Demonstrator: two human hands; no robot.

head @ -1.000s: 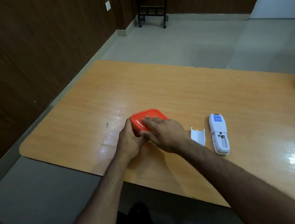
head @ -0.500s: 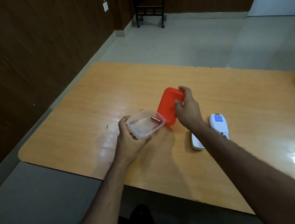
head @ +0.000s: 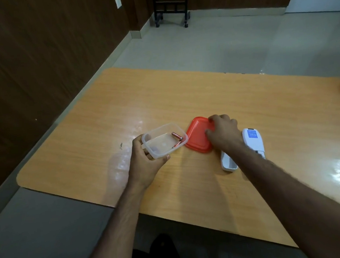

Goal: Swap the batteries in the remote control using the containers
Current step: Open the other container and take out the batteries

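Your right hand [head: 222, 134] now presses the removed red lid [head: 198, 135] flat at frame center; your left hand [head: 145, 163] grips the opened clear container [head: 162, 147], exposing apparently two batteries [head: 177, 139].

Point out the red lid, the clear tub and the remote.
red lid [head: 196, 137], head view, bare middle of its top.
clear tub [head: 162, 144], head view, its floor.
remote [head: 252, 138], head view, upper body below the label.

Black wheeled stand [head: 170, 5], wall socket [head: 118, 5]

clear container [head: 162, 144] open, tilted (batteries [head: 177, 137] inside) | red lid [head: 198, 135] flat | remote [head: 253, 141] back-up
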